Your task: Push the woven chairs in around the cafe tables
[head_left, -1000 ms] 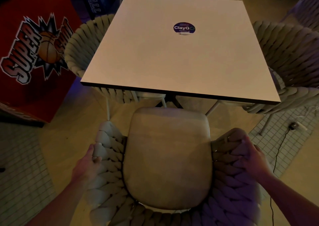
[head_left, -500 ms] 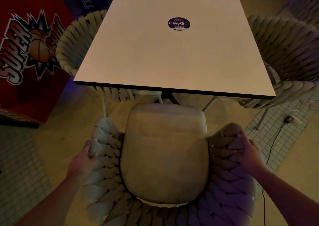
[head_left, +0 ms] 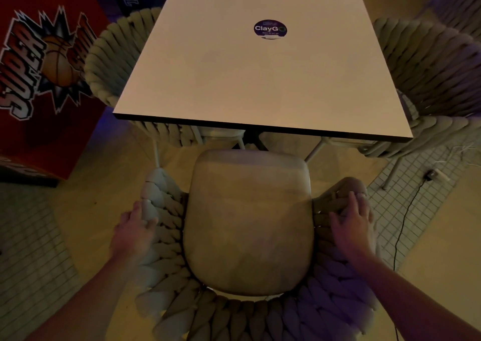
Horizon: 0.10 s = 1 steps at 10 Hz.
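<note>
Two bare hands gripped a woven chair [head_left: 250, 312] from behind — the left hand [head_left: 134, 232] curled over its left arm, the right hand [head_left: 351, 226] closed over its right arm; the chair's pale seat cushion [head_left: 248, 223] faced a square white table [head_left: 260, 64], its front edge just short of the tabletop; two more woven chairs sat tucked in — one at the left side [head_left: 117, 62], one at the right [head_left: 429, 80].
</note>
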{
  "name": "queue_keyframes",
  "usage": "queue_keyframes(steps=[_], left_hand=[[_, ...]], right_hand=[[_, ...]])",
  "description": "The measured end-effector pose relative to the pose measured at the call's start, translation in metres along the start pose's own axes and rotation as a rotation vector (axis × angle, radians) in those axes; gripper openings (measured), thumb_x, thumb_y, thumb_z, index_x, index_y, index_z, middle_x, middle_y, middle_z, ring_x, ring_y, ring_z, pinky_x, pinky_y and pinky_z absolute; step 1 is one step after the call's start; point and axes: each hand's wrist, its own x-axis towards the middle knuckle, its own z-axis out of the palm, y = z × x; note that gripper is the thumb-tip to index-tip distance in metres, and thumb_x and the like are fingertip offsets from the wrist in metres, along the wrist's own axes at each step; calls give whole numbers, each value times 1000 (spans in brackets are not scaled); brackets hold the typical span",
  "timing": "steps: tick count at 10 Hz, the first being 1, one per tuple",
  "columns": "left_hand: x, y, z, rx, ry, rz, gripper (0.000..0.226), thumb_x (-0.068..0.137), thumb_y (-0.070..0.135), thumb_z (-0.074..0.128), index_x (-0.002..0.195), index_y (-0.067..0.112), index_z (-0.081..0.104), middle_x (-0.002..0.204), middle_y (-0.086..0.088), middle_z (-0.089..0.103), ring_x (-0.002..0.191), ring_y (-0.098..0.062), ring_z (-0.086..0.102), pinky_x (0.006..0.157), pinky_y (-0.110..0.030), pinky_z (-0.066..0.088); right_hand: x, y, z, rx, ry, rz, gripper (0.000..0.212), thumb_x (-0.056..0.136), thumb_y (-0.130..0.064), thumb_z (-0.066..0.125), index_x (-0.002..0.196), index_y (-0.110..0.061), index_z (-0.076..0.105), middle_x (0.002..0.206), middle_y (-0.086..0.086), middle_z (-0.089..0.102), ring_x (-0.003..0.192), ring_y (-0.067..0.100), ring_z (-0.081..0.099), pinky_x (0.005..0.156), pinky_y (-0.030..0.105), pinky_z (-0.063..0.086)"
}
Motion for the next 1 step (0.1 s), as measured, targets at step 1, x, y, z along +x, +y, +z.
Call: queue_keyframes(steps=[1], left_hand=[[-18, 20, -10, 0, 144, 166, 58, 92, 41, 47, 145, 19, 37, 141, -15, 44, 124, -36, 44, 102, -45, 38]], right_hand=[[-14, -51, -1, 106, -112, -203, 64, 91, -39, 52, 146, -15, 31, 153, 10, 33, 140, 30, 31, 111, 45, 31]])
